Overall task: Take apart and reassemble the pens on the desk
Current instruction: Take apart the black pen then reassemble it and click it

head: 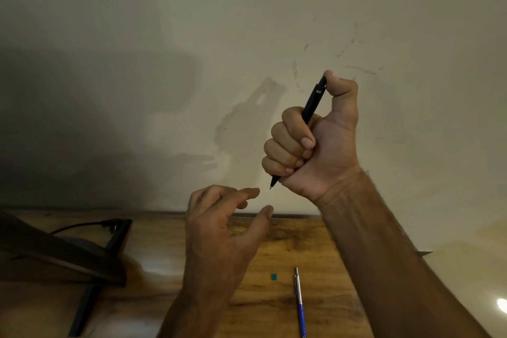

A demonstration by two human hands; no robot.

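Black pen (311,107) raised above wooden desk (301,241), tip down, marked 0.7; right hand (315,140) fisted round barrel, thumb on top button. Left hand (222,228) just below tip, fingers loose, holding nothing. Blue pen (300,304) and small green piece (273,276) lie on desk.

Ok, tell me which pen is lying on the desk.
The blue and silver pen, flat on the wooden desk beside a small green piece. The black pen is off the desk, gripped in the right hand.
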